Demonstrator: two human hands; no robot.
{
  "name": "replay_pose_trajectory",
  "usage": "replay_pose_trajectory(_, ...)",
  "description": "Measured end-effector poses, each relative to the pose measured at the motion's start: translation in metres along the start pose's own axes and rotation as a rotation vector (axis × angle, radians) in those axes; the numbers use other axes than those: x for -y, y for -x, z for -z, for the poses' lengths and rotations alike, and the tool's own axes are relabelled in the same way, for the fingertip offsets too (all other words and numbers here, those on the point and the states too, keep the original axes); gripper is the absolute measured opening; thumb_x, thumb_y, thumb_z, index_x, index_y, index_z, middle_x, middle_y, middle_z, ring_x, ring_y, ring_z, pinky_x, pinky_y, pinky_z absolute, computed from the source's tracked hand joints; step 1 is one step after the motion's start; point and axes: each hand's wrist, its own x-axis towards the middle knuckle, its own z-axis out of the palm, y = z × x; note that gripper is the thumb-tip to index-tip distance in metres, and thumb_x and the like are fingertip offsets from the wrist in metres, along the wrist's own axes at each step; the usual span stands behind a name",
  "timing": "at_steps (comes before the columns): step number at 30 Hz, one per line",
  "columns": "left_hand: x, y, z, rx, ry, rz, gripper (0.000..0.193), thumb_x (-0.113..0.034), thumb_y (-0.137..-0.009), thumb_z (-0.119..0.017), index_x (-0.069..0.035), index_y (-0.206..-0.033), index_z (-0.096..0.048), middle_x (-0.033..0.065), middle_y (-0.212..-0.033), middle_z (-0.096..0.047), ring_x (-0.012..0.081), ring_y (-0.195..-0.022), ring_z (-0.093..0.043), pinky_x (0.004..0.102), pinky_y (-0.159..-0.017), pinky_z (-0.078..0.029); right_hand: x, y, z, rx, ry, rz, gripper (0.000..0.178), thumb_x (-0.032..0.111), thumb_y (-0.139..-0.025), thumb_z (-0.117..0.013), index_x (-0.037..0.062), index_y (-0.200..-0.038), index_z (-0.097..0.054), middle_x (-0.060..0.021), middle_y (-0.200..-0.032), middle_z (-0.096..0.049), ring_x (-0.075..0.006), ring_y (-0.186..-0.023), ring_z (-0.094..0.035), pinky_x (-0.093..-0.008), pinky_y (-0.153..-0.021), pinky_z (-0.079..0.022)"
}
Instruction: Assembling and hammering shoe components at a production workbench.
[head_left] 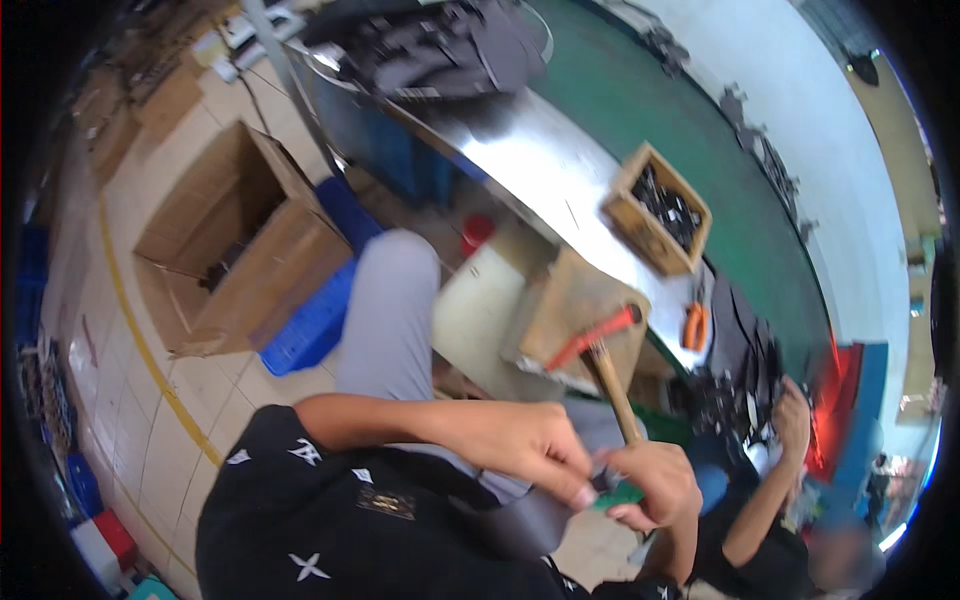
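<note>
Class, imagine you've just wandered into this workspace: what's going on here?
A seated person grips a wooden-handled hammer in the right hand; its red head appears over a wooden block, though contact is unclear. The left hand, close beside the right, holds a dark grey piece. On the metal bench sit a wooden box of small dark parts and orange-handled pliers. To the right, a co-worker's raised hand shows.
</note>
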Motion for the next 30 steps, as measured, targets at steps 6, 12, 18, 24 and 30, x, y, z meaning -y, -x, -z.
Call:
replay_pose_trajectory(6, -0.033, 0.020, 0.108, -0.968, -0.571, -0.217, 0.033, -0.030, -0.099, -0.068, -0.001, -0.114, -0.074, 0.0082, -0.105, -0.074, 0.0093, -0.095, -0.064, 0.0254, -0.086, -0.050, -0.022, 0.038, -0.013, -0.424, 0.144, -0.456, 0.046, 0.040, -0.102, -0.060, -0.0031, -0.118, -0.065, -0.0108, -0.076, -0.063, -0.0203, -0.063, -0.061, -0.0314, -0.058, -0.047)
replay_pose_trajectory(12, -0.128, 0.033, 0.295, -1.833, -1.621, -0.209, 0.055, -0.049, -0.100, -0.061, 0.003, -0.114, -0.069, 0.0160, -0.096, -0.071, 0.0159, -0.089, -0.064, 0.0334, -0.081, -0.051, -0.056, 0.097, -0.049, -0.740, 0.212, -0.822, 0.037, 0.031, -0.107, -0.052, -0.0030, -0.114, -0.067, -0.0045, -0.073, -0.061, -0.0099, -0.061, -0.053, -0.0262, -0.057, -0.043)
replay_pose_trajectory(18, -0.018, -0.013, 0.206, -1.091, -0.962, -0.351, 0.032, -0.026, -0.107, -0.051, 0.001, -0.107, -0.069, 0.0088, -0.106, -0.072, 0.0179, -0.093, -0.064, 0.0306, -0.086, -0.050, -0.071, 0.134, -0.088, -1.214, -0.489, -1.113, 0.048, 0.037, -0.112, -0.040, -0.0034, -0.117, -0.065, -0.0084, -0.089, -0.073, -0.0116, -0.075, -0.065, -0.0248, -0.068, -0.051)
replay_pose_trajectory(24, 0.085, -0.113, 0.140, -0.634, -1.205, -0.057, 0.033, -0.024, -0.103, -0.053, 0.004, -0.094, -0.068, 0.0248, -0.091, -0.070, 0.0391, -0.084, -0.068, 0.0435, -0.077, -0.052, -0.087, 0.094, -0.069, -0.770, -0.102, -0.858, 0.043, 0.029, -0.104, -0.058, -0.0058, -0.130, -0.057, -0.0226, -0.113, -0.072, -0.0308, -0.109, -0.071, -0.0359, -0.092, -0.054)
replay_pose_trajectory(30, 0.120, -0.145, 0.140, -0.550, -1.418, 0.059, 0.034, -0.027, -0.101, -0.054, 0.000, -0.087, -0.069, 0.0216, -0.084, -0.069, 0.0404, -0.080, -0.067, 0.0490, -0.076, -0.052, -0.087, 0.059, -0.050, -0.359, -0.332, -0.944, 0.091, 0.045, -0.085, -0.079, -0.0038, -0.148, -0.036, -0.0322, -0.126, -0.062, -0.0345, -0.112, -0.069, -0.0391, -0.093, -0.054)
